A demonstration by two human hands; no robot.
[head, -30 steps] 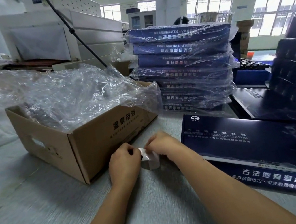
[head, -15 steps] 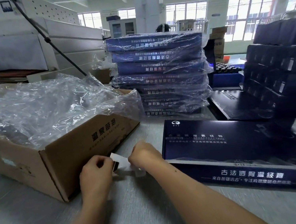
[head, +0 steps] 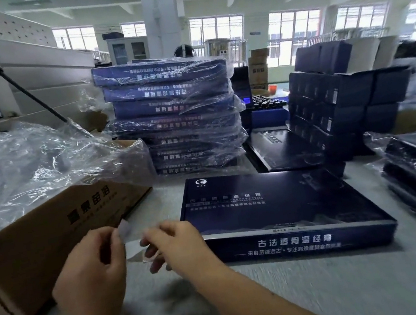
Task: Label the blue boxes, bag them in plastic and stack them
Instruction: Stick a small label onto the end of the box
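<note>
A worker's left hand (head: 91, 269) pinches a small white label (head: 124, 230) while the right hand (head: 177, 245) pinches what seems to be its backing slip (head: 134, 250). This looks like the labelling step. Just to the right, an unbagged blue box (head: 276, 209) lies flat on the grey table (head: 329, 287). Next, the sticker likely needs carrying across and pressing flat. Behind the box rises a stack of bagged boxes (head: 173, 114). A carton (head: 51, 234) of plastic bags (head: 27, 168) sits at left in the windowed workshop.
</note>
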